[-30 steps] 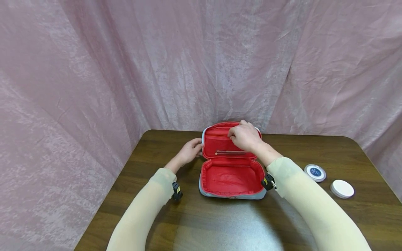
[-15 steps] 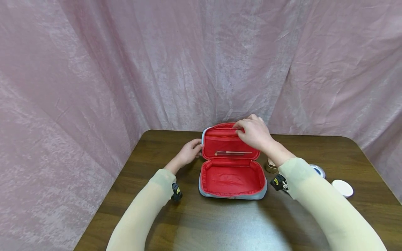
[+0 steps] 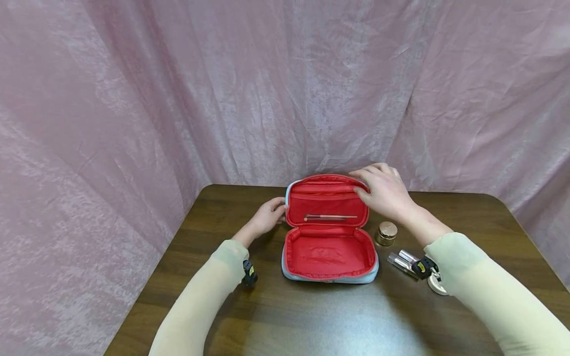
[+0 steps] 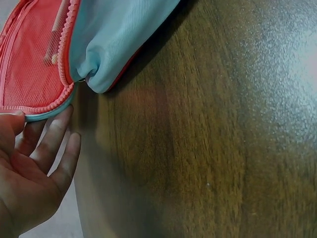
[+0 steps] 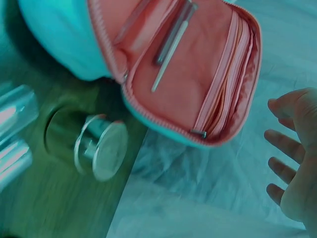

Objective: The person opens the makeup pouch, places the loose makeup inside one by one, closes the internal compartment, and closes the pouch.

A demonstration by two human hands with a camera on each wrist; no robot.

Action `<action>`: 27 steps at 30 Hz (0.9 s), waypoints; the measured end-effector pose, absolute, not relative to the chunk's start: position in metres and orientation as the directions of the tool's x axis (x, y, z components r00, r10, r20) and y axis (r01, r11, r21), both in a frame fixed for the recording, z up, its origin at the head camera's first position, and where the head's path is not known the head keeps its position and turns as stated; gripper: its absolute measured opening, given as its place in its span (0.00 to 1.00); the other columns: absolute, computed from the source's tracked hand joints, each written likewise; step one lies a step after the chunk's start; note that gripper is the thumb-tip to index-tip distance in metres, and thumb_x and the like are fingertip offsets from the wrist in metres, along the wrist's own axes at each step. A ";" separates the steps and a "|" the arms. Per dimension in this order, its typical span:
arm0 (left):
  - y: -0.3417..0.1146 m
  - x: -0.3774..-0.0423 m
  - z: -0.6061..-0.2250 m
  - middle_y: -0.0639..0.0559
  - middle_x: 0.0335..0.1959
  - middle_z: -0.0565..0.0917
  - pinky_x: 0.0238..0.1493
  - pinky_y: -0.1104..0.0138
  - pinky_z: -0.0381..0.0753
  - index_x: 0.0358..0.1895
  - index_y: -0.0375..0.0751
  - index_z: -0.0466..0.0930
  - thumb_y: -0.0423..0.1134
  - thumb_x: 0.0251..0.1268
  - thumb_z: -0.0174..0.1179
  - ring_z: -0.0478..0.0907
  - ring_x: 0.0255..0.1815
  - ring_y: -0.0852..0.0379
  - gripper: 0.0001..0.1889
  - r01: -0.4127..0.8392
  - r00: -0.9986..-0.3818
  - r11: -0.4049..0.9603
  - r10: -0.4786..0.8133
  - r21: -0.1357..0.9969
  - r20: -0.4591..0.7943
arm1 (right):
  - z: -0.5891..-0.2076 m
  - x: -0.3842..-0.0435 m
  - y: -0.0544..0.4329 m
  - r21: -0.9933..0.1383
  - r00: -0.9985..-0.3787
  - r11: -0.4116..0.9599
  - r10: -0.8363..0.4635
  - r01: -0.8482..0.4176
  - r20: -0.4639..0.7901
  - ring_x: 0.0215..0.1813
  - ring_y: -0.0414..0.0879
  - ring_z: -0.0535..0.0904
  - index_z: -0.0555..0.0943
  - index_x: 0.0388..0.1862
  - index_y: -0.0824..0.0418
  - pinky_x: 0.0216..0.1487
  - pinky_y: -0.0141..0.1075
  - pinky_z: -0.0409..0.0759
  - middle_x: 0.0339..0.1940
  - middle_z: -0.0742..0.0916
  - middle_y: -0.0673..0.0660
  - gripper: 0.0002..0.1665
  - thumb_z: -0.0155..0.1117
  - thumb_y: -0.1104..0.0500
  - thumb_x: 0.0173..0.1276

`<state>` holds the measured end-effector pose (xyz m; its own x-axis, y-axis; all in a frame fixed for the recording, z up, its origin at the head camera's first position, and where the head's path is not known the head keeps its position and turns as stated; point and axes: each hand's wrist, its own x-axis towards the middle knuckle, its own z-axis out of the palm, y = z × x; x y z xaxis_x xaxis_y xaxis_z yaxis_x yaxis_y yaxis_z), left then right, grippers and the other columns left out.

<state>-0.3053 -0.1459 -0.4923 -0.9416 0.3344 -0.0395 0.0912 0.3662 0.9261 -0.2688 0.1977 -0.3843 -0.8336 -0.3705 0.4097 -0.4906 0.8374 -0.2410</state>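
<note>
An unzipped makeup bag [image 3: 329, 277], pale blue outside and red inside, lies with its lid [image 3: 327, 205] propped up at the back. Thin makeup brushes [image 3: 331, 216] sit in the mesh pocket of that lid. My left hand [image 3: 269, 216] grips the lid's left edge; in the left wrist view the thumb is on the inner face and the fingers lie behind. Beside the lid's upper right corner is my right hand [image 3: 385, 190], its fingers spread and bent a little. The right wrist view has this hand [image 5: 299, 153] apart from the lid, holding nothing.
A gold-lidded jar [image 3: 386, 233] stands right of the bag. Nearer lie two clear tubes [image 3: 403, 263] and a round white case [image 3: 438, 284], partly under the right wrist. Pink curtain [image 3: 285, 89] hangs behind the wooden table [image 3: 240, 198].
My right hand has moved right, from in front of the lid to beside its corner. The jar and tubes have come into view, while the sleeve now covers the round white containers. Left hand unmoved.
</note>
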 end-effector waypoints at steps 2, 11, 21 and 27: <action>-0.145 -0.305 -0.492 0.43 0.44 0.84 0.55 0.46 0.82 0.65 0.37 0.74 0.38 0.83 0.50 0.85 0.41 0.53 0.15 0.087 -0.942 0.360 0.333 0.929 -0.041 | -0.384 -0.267 0.205 -0.236 -0.835 0.842 -0.366 -0.485 0.411 0.65 0.61 0.70 0.81 0.64 0.56 0.64 0.62 0.63 0.60 0.84 0.59 0.26 0.70 0.56 0.67; -0.143 -0.306 -0.489 0.43 0.44 0.83 0.55 0.45 0.82 0.63 0.37 0.75 0.38 0.83 0.50 0.84 0.41 0.52 0.15 0.099 -0.941 0.367 0.336 0.925 -0.033 | -0.383 -0.256 0.233 -0.222 -0.843 0.860 -0.343 -0.460 0.415 0.68 0.65 0.68 0.77 0.69 0.57 0.66 0.66 0.60 0.63 0.81 0.63 0.34 0.72 0.56 0.64; -0.145 -0.308 -0.492 0.44 0.45 0.84 0.54 0.48 0.83 0.64 0.37 0.75 0.39 0.83 0.51 0.84 0.41 0.52 0.16 0.108 -0.943 0.378 0.332 0.920 -0.025 | -0.387 -0.234 0.256 -0.176 -0.838 0.869 -0.364 -0.463 0.407 0.70 0.65 0.67 0.77 0.70 0.56 0.69 0.67 0.56 0.65 0.81 0.64 0.35 0.74 0.55 0.63; -0.144 -0.306 -0.491 0.44 0.45 0.84 0.53 0.50 0.84 0.64 0.38 0.75 0.39 0.83 0.51 0.84 0.41 0.53 0.15 0.106 -0.943 0.379 0.331 0.919 -0.028 | -0.394 -0.221 0.280 -0.161 -0.842 0.885 -0.340 -0.438 0.419 0.69 0.66 0.67 0.77 0.68 0.56 0.66 0.69 0.58 0.64 0.81 0.65 0.35 0.75 0.55 0.61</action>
<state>-0.3058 -0.1442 -0.4909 -0.9431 0.3313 -0.0282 0.1058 0.3794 0.9192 -0.2213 0.2803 -0.3943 -0.8419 -0.3402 0.4188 -0.4376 0.8846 -0.1611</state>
